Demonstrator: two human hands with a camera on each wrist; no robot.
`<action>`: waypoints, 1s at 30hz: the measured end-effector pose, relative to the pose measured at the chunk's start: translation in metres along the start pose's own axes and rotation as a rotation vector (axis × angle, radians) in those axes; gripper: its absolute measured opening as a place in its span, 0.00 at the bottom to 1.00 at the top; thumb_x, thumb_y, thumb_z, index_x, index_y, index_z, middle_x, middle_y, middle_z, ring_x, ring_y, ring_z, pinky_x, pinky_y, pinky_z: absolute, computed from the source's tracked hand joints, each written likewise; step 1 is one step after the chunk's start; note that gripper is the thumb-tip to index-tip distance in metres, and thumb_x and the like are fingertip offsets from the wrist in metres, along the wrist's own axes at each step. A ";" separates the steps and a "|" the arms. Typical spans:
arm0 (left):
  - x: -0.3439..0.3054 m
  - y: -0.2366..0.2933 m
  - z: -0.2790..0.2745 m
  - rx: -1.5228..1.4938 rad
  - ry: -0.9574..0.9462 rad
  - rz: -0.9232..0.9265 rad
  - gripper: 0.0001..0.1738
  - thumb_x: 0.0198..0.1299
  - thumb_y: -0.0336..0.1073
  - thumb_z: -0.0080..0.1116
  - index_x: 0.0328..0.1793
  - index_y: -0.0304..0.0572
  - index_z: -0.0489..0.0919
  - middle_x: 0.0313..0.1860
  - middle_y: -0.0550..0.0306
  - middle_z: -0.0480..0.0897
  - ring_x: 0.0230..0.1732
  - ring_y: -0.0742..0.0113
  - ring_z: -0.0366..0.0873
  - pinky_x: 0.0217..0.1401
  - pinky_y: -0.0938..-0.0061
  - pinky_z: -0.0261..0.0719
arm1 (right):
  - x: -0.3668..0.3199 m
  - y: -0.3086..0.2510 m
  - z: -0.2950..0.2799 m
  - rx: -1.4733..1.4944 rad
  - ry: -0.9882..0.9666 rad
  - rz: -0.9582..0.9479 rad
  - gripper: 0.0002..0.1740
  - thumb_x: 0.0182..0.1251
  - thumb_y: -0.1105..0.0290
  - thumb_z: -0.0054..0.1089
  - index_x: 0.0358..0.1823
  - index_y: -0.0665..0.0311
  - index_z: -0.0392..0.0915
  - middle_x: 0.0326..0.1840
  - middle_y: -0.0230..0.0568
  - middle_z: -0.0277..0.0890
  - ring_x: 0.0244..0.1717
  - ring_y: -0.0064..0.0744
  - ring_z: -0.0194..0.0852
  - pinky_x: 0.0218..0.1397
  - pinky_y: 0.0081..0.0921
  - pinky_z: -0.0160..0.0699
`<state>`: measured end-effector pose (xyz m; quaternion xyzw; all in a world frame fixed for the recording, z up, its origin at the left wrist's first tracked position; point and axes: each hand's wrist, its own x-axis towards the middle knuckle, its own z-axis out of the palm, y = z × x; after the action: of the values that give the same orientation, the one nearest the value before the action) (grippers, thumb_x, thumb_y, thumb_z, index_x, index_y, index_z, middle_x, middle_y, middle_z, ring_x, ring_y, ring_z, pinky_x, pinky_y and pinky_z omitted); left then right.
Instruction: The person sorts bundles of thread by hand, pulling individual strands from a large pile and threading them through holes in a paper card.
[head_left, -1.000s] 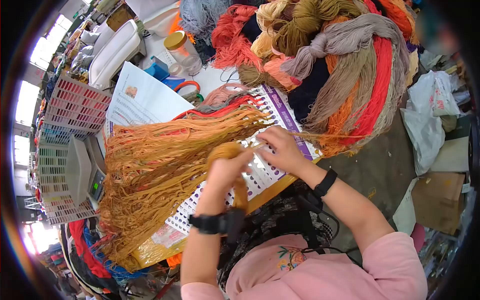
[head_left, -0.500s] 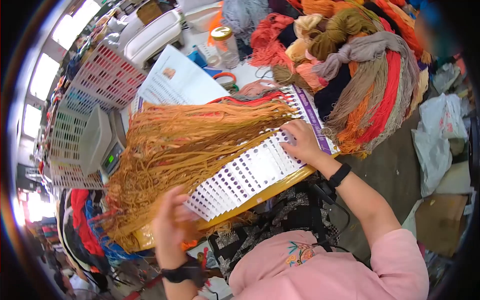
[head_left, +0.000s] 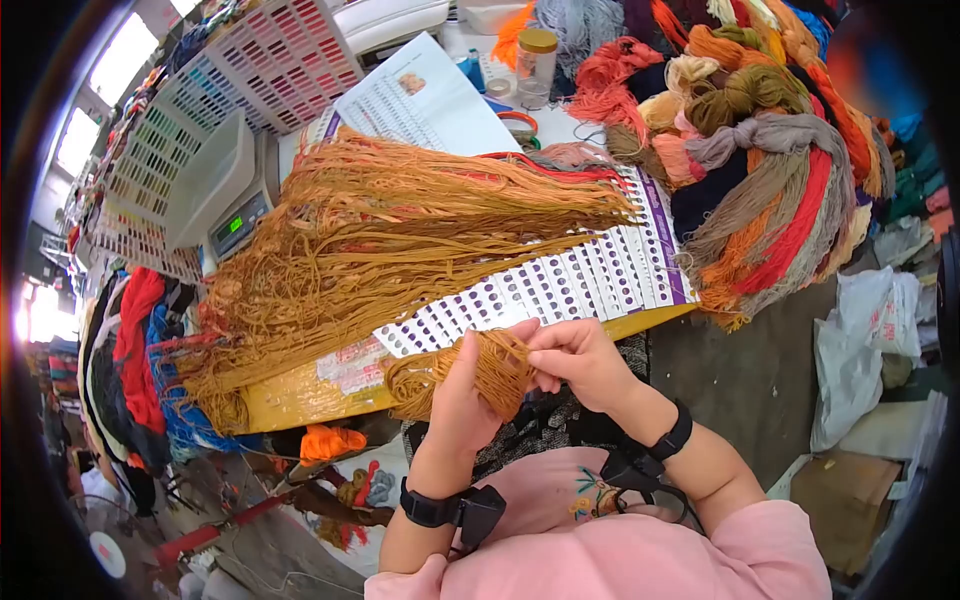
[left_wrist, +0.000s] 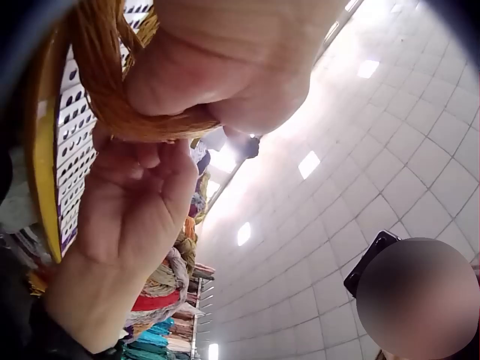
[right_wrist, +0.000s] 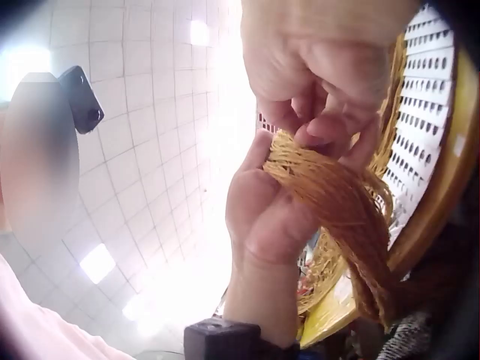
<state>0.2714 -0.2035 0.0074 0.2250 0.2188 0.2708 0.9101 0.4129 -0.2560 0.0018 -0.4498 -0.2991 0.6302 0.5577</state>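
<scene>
A golden-brown yarn skein (head_left: 505,375) is held in front of the table's near edge. The left hand (head_left: 465,405) grips it, thumb on top, and its strands drape over that palm in the right wrist view, where the skein (right_wrist: 337,199) hangs down. The right hand (head_left: 580,362) pinches at the skein's right end with thumb and fingers; in the right wrist view the right hand (right_wrist: 322,67) has its fingertips at the top of the strands. Long orange and brown threads (head_left: 400,230) lie spread over white cards with punched holes (head_left: 545,285).
A digital scale (head_left: 238,226) and a colour chart (head_left: 150,160) stand at the left. A printed sheet (head_left: 430,100), a jar (head_left: 536,70) and scissors (head_left: 520,120) lie at the back. Mixed yarn bundles (head_left: 775,190) pile at the right, beside plastic bags (head_left: 865,335).
The left hand has moved up and right to the skein, which it now grips. From the punched cards the right hand has come down to the skein. The head view has shifted.
</scene>
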 end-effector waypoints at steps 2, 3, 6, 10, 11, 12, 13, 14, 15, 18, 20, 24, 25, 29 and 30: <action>-0.004 -0.005 -0.002 0.050 0.046 0.055 0.24 0.63 0.43 0.34 0.54 0.27 0.66 0.44 0.51 0.74 0.41 0.68 0.73 0.43 0.75 0.72 | -0.003 0.001 -0.001 0.005 0.009 -0.007 0.04 0.53 0.76 0.52 0.26 0.69 0.74 0.16 0.33 0.71 0.17 0.16 0.67 0.19 0.10 0.64; -0.004 -0.009 -0.001 0.074 0.067 0.079 0.22 0.63 0.41 0.37 0.53 0.27 0.67 0.43 0.50 0.74 0.40 0.68 0.73 0.42 0.76 0.72 | -0.004 0.001 -0.002 0.007 0.018 -0.012 0.04 0.53 0.76 0.52 0.26 0.69 0.74 0.16 0.33 0.71 0.17 0.17 0.68 0.19 0.10 0.64; -0.004 -0.013 0.004 0.231 0.102 0.138 0.17 0.58 0.33 0.44 0.48 0.25 0.69 0.39 0.50 0.75 0.35 0.67 0.74 0.38 0.76 0.72 | -0.008 0.004 -0.001 0.002 0.032 -0.029 0.04 0.53 0.76 0.52 0.26 0.69 0.74 0.17 0.33 0.71 0.18 0.17 0.68 0.19 0.10 0.64; -0.003 -0.013 0.000 0.111 0.086 0.111 0.16 0.59 0.33 0.43 0.48 0.26 0.69 0.39 0.51 0.75 0.36 0.68 0.73 0.39 0.76 0.72 | -0.009 0.004 -0.001 0.021 0.028 -0.021 0.04 0.54 0.76 0.51 0.27 0.69 0.74 0.17 0.34 0.72 0.18 0.17 0.69 0.20 0.10 0.65; -0.004 -0.013 -0.001 0.080 0.082 0.107 0.16 0.59 0.33 0.43 0.49 0.26 0.69 0.39 0.51 0.75 0.36 0.68 0.73 0.40 0.76 0.72 | -0.009 0.004 -0.001 0.019 0.019 -0.017 0.04 0.54 0.76 0.51 0.27 0.69 0.74 0.18 0.34 0.72 0.18 0.17 0.69 0.20 0.10 0.65; -0.004 -0.013 -0.004 0.065 0.076 0.105 0.16 0.59 0.33 0.43 0.48 0.26 0.69 0.39 0.51 0.75 0.36 0.68 0.73 0.40 0.75 0.72 | -0.009 0.003 0.000 0.016 0.010 -0.014 0.05 0.55 0.75 0.51 0.27 0.69 0.74 0.19 0.34 0.72 0.18 0.17 0.69 0.20 0.10 0.65; -0.004 -0.014 -0.007 0.050 0.070 0.104 0.16 0.59 0.34 0.43 0.48 0.27 0.69 0.39 0.51 0.75 0.37 0.67 0.73 0.41 0.75 0.72 | -0.008 0.002 0.002 0.028 0.003 -0.007 0.05 0.55 0.75 0.51 0.27 0.69 0.74 0.20 0.34 0.73 0.18 0.17 0.69 0.20 0.10 0.65; -0.005 -0.013 -0.008 0.035 0.064 0.103 0.16 0.60 0.34 0.43 0.48 0.27 0.69 0.39 0.51 0.75 0.37 0.67 0.73 0.41 0.75 0.71 | -0.008 0.000 0.004 0.040 -0.003 -0.001 0.05 0.55 0.75 0.50 0.27 0.69 0.74 0.21 0.34 0.73 0.19 0.16 0.69 0.20 0.09 0.65; -0.005 -0.013 -0.008 0.037 0.064 0.111 0.16 0.60 0.34 0.42 0.47 0.27 0.70 0.39 0.51 0.75 0.37 0.67 0.73 0.41 0.75 0.72 | -0.007 -0.002 0.005 0.051 -0.010 0.005 0.05 0.55 0.75 0.50 0.27 0.69 0.74 0.22 0.34 0.73 0.19 0.16 0.69 0.20 0.09 0.65; -0.005 -0.013 -0.009 0.043 0.051 0.126 0.14 0.60 0.34 0.43 0.45 0.29 0.71 0.37 0.53 0.74 0.37 0.68 0.73 0.40 0.74 0.73 | -0.008 -0.005 0.007 0.059 -0.022 0.017 0.06 0.56 0.74 0.49 0.27 0.68 0.73 0.24 0.34 0.73 0.19 0.16 0.68 0.21 0.09 0.65; -0.004 -0.014 -0.013 0.049 0.020 0.131 0.12 0.59 0.33 0.45 0.44 0.30 0.71 0.33 0.56 0.74 0.35 0.68 0.73 0.38 0.74 0.74 | -0.008 -0.004 0.006 0.098 -0.027 0.048 0.05 0.56 0.75 0.50 0.28 0.68 0.73 0.23 0.34 0.73 0.19 0.15 0.68 0.21 0.09 0.65; -0.004 -0.012 -0.005 0.044 0.129 0.138 0.11 0.58 0.31 0.46 0.43 0.33 0.72 0.36 0.56 0.75 0.37 0.69 0.73 0.39 0.75 0.74 | -0.007 -0.002 0.004 0.079 -0.052 0.046 0.03 0.54 0.75 0.53 0.27 0.68 0.73 0.21 0.32 0.72 0.18 0.14 0.66 0.21 0.09 0.64; -0.004 -0.013 -0.005 0.045 0.130 0.135 0.10 0.58 0.31 0.47 0.44 0.33 0.72 0.36 0.56 0.75 0.37 0.69 0.73 0.39 0.76 0.74 | -0.007 -0.001 0.005 0.074 -0.032 0.042 0.03 0.54 0.76 0.54 0.27 0.68 0.72 0.20 0.32 0.72 0.18 0.14 0.65 0.21 0.09 0.64; -0.003 -0.014 -0.009 0.048 0.081 0.127 0.11 0.58 0.32 0.47 0.45 0.35 0.71 0.37 0.56 0.75 0.40 0.70 0.73 0.40 0.75 0.75 | -0.007 0.006 0.003 0.072 -0.002 -0.044 0.02 0.53 0.77 0.54 0.27 0.68 0.71 0.24 0.34 0.72 0.18 0.14 0.64 0.19 0.09 0.61; -0.003 -0.013 -0.006 0.024 0.143 0.134 0.10 0.58 0.32 0.46 0.44 0.35 0.71 0.36 0.58 0.75 0.36 0.72 0.73 0.37 0.76 0.75 | -0.006 0.007 0.002 0.075 -0.005 -0.084 0.02 0.54 0.77 0.53 0.27 0.68 0.71 0.27 0.36 0.72 0.18 0.15 0.64 0.19 0.09 0.61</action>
<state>0.2716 -0.2133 -0.0037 0.2302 0.2710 0.3440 0.8691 0.4077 -0.2633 -0.0021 -0.4141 -0.2951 0.6182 0.5994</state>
